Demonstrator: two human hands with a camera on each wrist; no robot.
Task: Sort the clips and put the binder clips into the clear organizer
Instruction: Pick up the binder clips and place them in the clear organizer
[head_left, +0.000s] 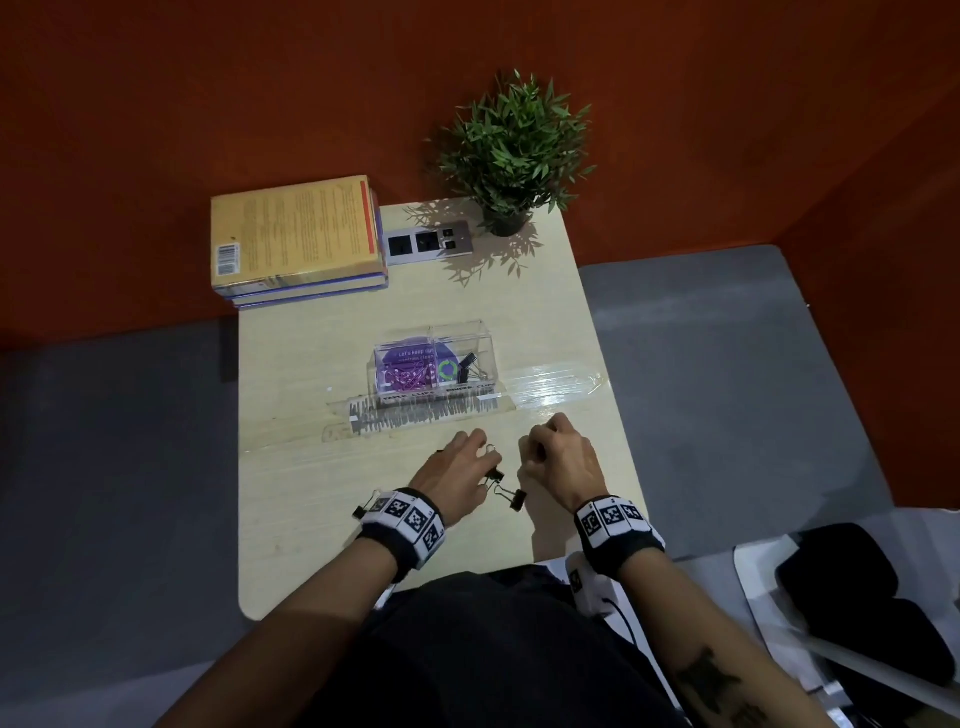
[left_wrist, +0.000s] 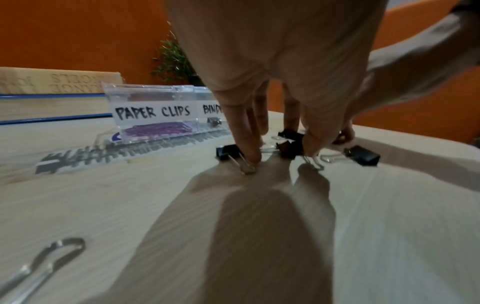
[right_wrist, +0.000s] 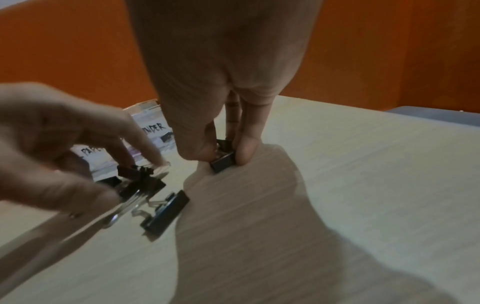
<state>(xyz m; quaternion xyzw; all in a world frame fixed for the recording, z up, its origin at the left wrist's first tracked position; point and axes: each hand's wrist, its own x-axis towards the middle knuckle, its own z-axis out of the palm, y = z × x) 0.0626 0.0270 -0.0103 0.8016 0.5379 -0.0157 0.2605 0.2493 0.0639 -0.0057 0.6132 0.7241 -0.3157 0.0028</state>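
The clear organizer (head_left: 434, 364) stands mid-table, labelled PAPER CLIPS and BINDER (left_wrist: 153, 111). Purple paper clips (head_left: 408, 376) fill its left compartment and one black binder clip (head_left: 467, 364) lies in the right one. My left hand (head_left: 485, 460) reaches down onto a cluster of black binder clips (left_wrist: 289, 149), thumb and fingers pinching around them (right_wrist: 140, 179). Another clip (left_wrist: 228, 153) lies under its fingertip. My right hand (head_left: 530, 452) pinches a black binder clip (right_wrist: 223, 162) between thumb and forefinger on the table. A loose binder clip (head_left: 517, 500) lies between the wrists.
A stack of books (head_left: 296, 239), a socket panel (head_left: 428, 241) and a potted plant (head_left: 514, 150) sit at the table's far end. One more binder clip (head_left: 363, 506) lies by my left wrist, its wire loop (left_wrist: 44, 265) close to the camera. Shiny tape (head_left: 550, 387) covers the table beside the organizer.
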